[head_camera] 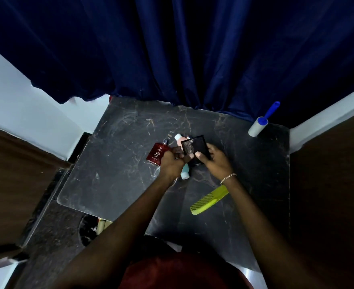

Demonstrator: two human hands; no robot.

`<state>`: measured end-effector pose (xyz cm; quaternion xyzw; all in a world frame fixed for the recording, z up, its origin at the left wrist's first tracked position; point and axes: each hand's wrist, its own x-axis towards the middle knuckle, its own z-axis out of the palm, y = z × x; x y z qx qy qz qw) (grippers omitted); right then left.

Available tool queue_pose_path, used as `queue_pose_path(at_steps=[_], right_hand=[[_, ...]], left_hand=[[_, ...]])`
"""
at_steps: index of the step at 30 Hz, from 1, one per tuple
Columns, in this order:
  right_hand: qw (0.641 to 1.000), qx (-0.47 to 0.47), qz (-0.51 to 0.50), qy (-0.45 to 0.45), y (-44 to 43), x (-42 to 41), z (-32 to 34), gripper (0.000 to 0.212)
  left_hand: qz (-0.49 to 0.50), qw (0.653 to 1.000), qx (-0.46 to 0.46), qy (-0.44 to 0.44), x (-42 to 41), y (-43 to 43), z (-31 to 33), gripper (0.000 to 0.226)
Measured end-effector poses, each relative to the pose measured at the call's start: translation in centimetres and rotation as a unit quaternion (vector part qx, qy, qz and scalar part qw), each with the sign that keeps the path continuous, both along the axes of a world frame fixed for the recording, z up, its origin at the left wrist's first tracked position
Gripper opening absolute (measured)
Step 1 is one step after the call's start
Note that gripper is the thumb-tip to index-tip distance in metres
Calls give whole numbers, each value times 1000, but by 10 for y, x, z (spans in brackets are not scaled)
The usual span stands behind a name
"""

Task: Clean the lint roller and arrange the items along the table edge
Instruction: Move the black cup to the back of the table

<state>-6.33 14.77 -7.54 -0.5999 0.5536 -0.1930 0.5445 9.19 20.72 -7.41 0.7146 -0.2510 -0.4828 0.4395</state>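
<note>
Both hands, left (172, 161) and right (214, 161), gripping black box (195, 148); keep level, carry toward lint roller (258, 126), 2 o'clock edge.

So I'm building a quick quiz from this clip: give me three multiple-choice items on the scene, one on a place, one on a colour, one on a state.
1. Where is the lint roller?
A. at the far right corner of the table, by the curtain
B. in the left hand
C. under the comb

2. What colour is the comb?
A. red
B. yellow-green
C. white

3. What are the hands doing?
A. resting flat on the table
B. both holding the black box
C. gripping the red bottle

Answers: 1 A, the roller lies apart from the hands at that corner. 2 B, it reads bright yellow-green against the dark top. 3 B, the left hand and the right hand both have fingers on the box.
</note>
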Motion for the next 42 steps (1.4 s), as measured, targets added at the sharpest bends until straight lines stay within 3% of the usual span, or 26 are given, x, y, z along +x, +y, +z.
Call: queue_pose_path(at_steps=[7,22,31,42], right_hand=[[999,-19,40,-25,-12,47,13,70],[997,-43,63,-6,-33,232,-4,71],[997,-58,43,21,-75,330,-30,65],[993,-81,60,53,-115,404,-76,77]], left_hand=[[-32,998,-45,6,56,-5,10,25],[-89,986,-76,-117,243,-31,-1,59],[-116,971,-65,-198,335,-69,-27,58],[-95,982,-55,-156,398,-110,-68,57]])
